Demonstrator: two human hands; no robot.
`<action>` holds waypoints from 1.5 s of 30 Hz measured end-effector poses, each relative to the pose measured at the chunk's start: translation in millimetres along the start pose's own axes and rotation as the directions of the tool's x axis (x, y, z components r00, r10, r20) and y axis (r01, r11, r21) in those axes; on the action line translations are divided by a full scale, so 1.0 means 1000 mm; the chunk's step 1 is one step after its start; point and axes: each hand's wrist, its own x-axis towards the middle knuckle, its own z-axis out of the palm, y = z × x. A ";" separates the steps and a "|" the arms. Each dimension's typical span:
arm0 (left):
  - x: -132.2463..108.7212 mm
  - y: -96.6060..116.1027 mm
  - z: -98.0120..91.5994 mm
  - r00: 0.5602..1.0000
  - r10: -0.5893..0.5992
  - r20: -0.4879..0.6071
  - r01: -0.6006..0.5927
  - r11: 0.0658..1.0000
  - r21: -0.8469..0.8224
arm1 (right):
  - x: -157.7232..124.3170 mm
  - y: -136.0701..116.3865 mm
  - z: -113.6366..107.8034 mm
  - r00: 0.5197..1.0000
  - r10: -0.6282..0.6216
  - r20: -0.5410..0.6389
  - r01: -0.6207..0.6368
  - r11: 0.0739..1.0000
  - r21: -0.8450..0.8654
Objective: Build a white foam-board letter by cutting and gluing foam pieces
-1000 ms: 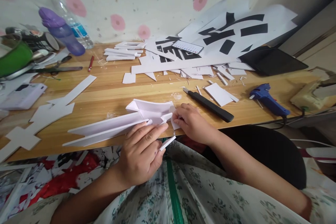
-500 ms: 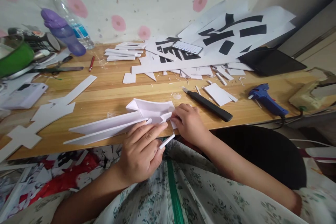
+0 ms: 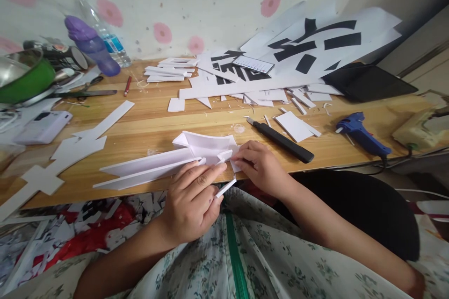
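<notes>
A white foam-board shape (image 3: pixel 164 164) with long pointed strips lies at the near edge of the wooden table (image 3: pixel 150 126). My left hand (image 3: pixel 191 201) rests on its right end, fingers pressed down on it, with a thin white strip (image 3: pixel 226 188) sticking out under the fingers. My right hand (image 3: pixel 261 168) pinches a small white flap at the same end of the shape. The two hands almost touch each other.
A black utility knife (image 3: pixel 280 140) and a blue glue gun (image 3: pixel 361 133) lie to the right. White offcuts, printed black-and-white sheets (image 3: pixel 308 46), a black tablet (image 3: pixel 372 84), a purple bottle (image 3: pixel 91 44), a green bowl (image 3: pixel 24 81) and scissors crowd the table.
The view has shifted slightly to the left, so everything sits a little further right in the picture. Both hands keep the same hold on the white shape.
</notes>
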 end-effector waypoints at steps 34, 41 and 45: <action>0.002 0.003 -0.002 1.000 0.002 0.001 -0.003 1.000 0.023 | -0.004 -0.005 0.005 0.999 -0.049 0.005 0.049 0.989 -0.137; 0.001 0.002 0.000 1.000 -0.006 0.018 0.006 1.000 0.023 | -0.007 -0.005 0.004 0.999 -0.045 -0.020 0.043 0.994 -0.105; 0.001 0.001 0.000 1.000 0.003 0.013 -0.003 1.000 0.018 | -0.011 -0.006 0.009 0.990 -0.140 -0.019 0.133 0.971 -0.201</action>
